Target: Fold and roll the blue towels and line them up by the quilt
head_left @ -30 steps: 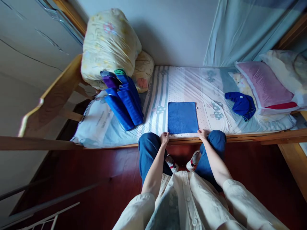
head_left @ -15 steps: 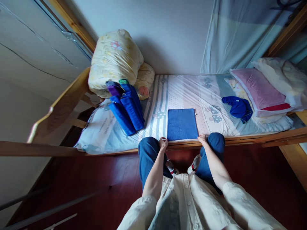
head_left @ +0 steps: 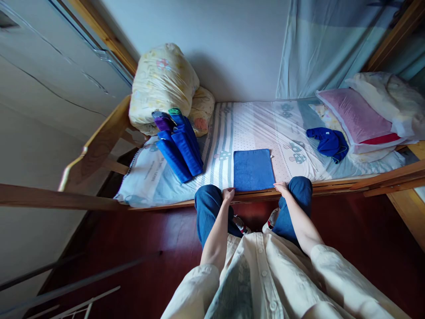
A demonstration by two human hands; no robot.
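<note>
- Since the earlier frame, both hands hold the same corners; only the view shifted.
- Left hand [head_left: 228, 194] and right hand [head_left: 280, 188]: fingers pinching near corners of folded blue rectangular towel [head_left: 253, 169].
- Towel lies flat at patterned bed [head_left: 265, 128] front edge.

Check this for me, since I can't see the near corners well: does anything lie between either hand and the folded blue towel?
Nothing visible does. The left hand and right hand sit at the near corners of the folded blue towel, on the bed.
</note>
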